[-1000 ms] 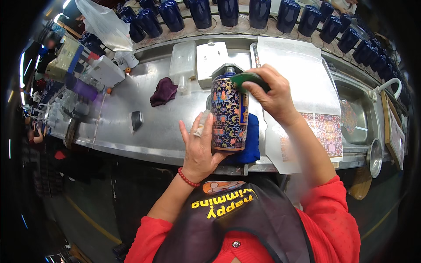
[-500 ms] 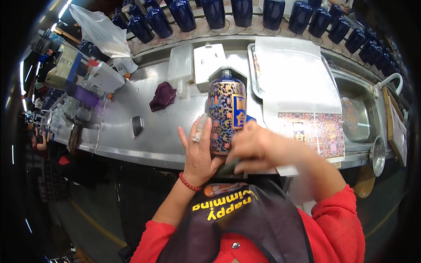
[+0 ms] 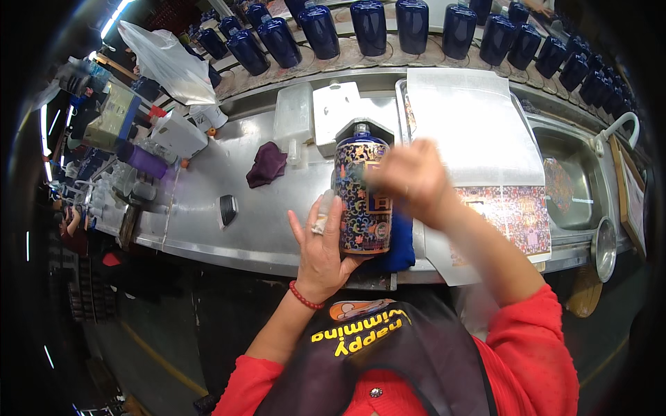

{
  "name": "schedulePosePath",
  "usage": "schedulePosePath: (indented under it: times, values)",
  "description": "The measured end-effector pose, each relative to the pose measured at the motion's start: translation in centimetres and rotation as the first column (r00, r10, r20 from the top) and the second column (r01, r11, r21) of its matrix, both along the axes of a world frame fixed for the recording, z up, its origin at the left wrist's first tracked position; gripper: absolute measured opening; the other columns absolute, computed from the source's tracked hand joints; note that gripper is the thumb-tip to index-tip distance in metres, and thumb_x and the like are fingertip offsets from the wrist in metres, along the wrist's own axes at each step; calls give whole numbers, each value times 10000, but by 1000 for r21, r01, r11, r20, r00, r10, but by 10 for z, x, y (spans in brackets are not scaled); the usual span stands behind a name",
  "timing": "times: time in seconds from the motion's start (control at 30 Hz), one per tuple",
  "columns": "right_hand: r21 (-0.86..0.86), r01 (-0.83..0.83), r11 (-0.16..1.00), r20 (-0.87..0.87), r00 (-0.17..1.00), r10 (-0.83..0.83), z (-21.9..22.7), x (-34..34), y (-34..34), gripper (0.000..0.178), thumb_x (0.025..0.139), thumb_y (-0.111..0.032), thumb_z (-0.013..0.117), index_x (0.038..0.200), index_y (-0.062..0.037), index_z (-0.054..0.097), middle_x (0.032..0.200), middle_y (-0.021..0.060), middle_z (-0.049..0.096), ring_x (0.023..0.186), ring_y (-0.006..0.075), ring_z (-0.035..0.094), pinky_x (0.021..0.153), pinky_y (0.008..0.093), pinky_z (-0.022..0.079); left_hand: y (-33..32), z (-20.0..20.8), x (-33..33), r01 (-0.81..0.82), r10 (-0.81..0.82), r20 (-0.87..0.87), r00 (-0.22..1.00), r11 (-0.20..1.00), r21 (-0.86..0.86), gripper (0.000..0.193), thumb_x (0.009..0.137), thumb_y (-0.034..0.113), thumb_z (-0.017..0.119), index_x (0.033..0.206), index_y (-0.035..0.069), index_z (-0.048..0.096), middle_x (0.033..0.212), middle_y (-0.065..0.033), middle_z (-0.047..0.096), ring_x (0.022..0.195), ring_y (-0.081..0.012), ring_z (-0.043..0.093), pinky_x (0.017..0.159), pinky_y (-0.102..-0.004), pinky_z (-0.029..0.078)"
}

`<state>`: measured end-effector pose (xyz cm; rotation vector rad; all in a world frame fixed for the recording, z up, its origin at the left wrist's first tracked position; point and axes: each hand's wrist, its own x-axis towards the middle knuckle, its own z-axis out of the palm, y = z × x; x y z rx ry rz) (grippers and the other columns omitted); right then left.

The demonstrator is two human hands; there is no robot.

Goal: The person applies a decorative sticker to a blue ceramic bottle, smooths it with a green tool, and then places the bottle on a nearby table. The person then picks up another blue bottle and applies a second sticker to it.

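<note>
A blue bottle wrapped in a multicoloured floral film with gold edging lies on its back, neck away from me, on an angled holder. My left hand grips its lower left side, thumb at the base and other fingers along the edge; one finger wears a whitish cover. Over the bottle's right face is my right hand, smeared by motion and closed, fist-like. A faint dark-green blur shows at its fingers; what it holds cannot be made out. A blue cloth lies right of the bottle's base.
Printed floral sheets and white paper lie on the right, before a sink. A purple cloth, a black object and a white box sit left. Blue bottles line the far conveyor.
My right hand has moved up from the bottle's base to its middle right face. My left hand still holds the lower left side. The whole view has shifted slightly.
</note>
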<state>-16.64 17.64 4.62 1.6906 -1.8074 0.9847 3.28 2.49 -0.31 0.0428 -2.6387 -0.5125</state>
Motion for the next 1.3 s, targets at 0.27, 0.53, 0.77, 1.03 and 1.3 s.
schedulePosePath:
  times: [0.27,0.53,0.77,1.03,1.3]
  values:
    - [-112,223,968,158,966,-204,8,-7,2,152,777,-113,753,919,-138,703,822,32,603,746,230,600,733,361,457,3,6,-1,-19,19,-3,1000,998,-61,1071,824,542,772,1571,-48,283,1480,-279,473,1406,-487,398,1172,-716,24]
    - [-145,-24,989,638,762,112,-13,9,16,216,879,-44,759,1092,-31,727,891,68,654,792,164,644,662,217,495,-6,-11,-3,18,-18,-19,1000,1000,23,1089,862,663,663,1584,-47,261,1522,-256,441,1421,-456,372,1131,-764,36]
    - [-61,-559,827,588,649,483,-41,34,33,161,822,-104,766,960,-71,690,878,102,627,799,272,640,702,399,505,0,-7,-1,4,-1,-49,999,998,61,1098,810,578,760,1589,-18,266,1505,-253,449,1403,-456,376,1148,-742,48]
    - [335,-565,754,469,794,387,18,39,27,229,768,-162,765,979,-95,707,871,73,644,838,236,670,745,417,523,-1,-4,-4,4,-3,-55,998,1000,9,1048,830,553,762,1579,-17,299,1458,-243,497,1376,-450,414,1137,-753,48]
    - [274,-305,912,138,951,277,20,-1,-10,263,814,-138,792,1054,-104,689,841,93,640,761,276,635,763,381,505,7,6,2,-45,45,-22,999,999,-21,1062,790,531,817,1538,-51,337,1447,-224,505,1362,-434,435,1172,-712,43]
